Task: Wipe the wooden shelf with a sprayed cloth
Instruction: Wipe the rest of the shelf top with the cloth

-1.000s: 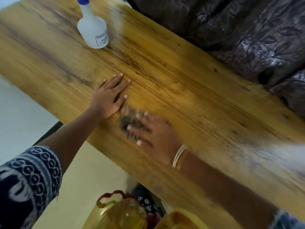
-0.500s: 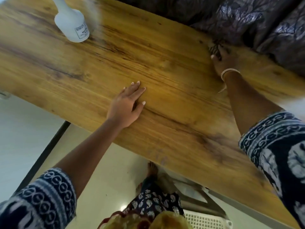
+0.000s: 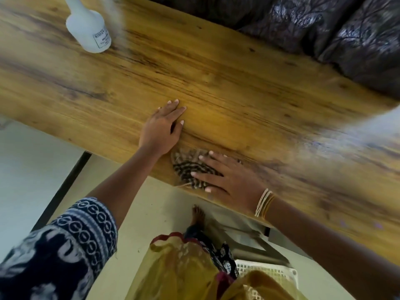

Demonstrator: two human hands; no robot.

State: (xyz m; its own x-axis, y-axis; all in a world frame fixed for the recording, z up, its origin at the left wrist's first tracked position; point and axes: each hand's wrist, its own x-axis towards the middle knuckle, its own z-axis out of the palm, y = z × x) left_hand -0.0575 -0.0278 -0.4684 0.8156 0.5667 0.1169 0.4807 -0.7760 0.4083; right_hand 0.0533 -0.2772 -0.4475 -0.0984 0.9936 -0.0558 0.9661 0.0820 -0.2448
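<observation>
- Nearest the lens: a patterned sleeve (image 3: 65,241) on the left arm, yellow fabric (image 3: 184,269) at the waist, a bare foot (image 3: 198,215) on the pale floor, a white perforated basket (image 3: 268,273) below the shelf.
- At the near edge of the wooden shelf (image 3: 238,87): right hand (image 3: 227,176), bangles (image 3: 264,203) at the wrist, pressed flat on the striped cloth (image 3: 188,167) — fingers straight and spread, not curled round the fabric, cloth pinned between palm and wood.
- Just beside it, slightly farther in: left hand (image 3: 162,128) resting flat on bare wood, fingers extended, holding nothing, apparently serving as a brace.
- Judged from this: wiping in progress along the front strip. Best done with even palm pressure, long strokes along the grain, overlapping passes, cloth kept bunched under the palm so no corner trails over the edge.
- Worth shifting the bracing hand out of the cloth's path, then covering the patch beneath it.
- Farther back, well apart from both hands: white spray bottle (image 3: 89,32) standing upright near the far left — to be wiped round or lifted aside, not knocked.
- Beyond the far edge: dark leaf-patterned fabric (image 3: 324,33), touching or overhanging the shelf — hard to tell which.
</observation>
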